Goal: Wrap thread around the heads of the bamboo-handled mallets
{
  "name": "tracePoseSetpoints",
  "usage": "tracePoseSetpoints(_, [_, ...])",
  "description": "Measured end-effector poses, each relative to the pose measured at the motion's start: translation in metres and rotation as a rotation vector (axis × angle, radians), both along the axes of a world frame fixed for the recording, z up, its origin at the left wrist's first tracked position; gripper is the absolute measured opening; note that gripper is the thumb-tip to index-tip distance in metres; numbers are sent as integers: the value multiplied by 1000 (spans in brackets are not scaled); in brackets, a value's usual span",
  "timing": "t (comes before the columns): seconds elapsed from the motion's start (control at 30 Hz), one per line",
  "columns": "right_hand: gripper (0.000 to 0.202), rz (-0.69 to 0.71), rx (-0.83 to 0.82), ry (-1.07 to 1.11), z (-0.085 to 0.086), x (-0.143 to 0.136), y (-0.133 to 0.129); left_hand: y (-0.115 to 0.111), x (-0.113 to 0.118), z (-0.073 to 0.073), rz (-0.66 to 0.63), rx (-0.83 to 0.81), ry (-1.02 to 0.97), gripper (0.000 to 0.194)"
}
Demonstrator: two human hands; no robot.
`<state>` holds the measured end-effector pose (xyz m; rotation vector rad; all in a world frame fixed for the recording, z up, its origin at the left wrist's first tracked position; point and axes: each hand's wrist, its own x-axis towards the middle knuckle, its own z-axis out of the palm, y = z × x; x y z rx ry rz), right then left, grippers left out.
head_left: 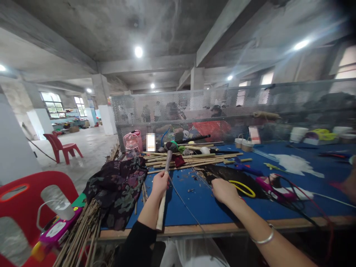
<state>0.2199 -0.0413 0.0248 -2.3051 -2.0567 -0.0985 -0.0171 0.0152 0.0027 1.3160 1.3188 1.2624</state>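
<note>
Right now, the left hand (160, 182) is closed round 1 pale wooden stick (161, 213) — near end at the blue tabletop's (183, 218) near edge — while the right hand (224, 191) curls beside yellow loops (244, 190), its hold impossible to tell.

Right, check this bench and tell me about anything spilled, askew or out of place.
Loose brown scraps litter the blue tabletop between the left hand and right hand, looking like uncleared debris. The dark patterned cloth lies rumpled over the tabletop's left edge. Nothing looks clearly damaged.
</note>
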Motion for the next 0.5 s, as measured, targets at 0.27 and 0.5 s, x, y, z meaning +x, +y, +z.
tracePoseSetpoints(0.27, [14, 69, 106, 272, 3, -2, 9, 0, 1, 1, 6, 3, -2, 20])
tracePoseSetpoints(0.5, [24, 245, 25, 1363, 4, -52, 29, -9, 8, 8, -104, 38, 7, 18])
